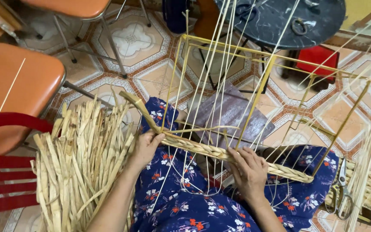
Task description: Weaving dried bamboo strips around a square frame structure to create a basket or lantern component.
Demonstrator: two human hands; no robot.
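Two hands work on her lap: the left hand (146, 146) pinches a soft, bendy dry strand (140, 109), and the right hand (249, 169) presses fingers together on the light braided edge (220, 152) of a stiff yellow frame (258, 92) above both grips.

A home room doubling as a craft corner, to judge by what lies about. Patterned ceramic floor tiles (129, 41) in cream, brown and grey, household style. Orange-seated metal chairs (18, 86) and a red slatted chair (5, 180) pulled close. A small round dark marble-look bench (280, 21) on thin legs, a red stool (318, 58) beneath. Heaped dried plant strips (80, 163) beside the lap, a yellow wire frame (263, 86) strung with pale reeds, a woven braid (220, 152) along its lower edge, scissors (342, 189) on the floor. Handwork done seated, in floral house clothes (185, 206).
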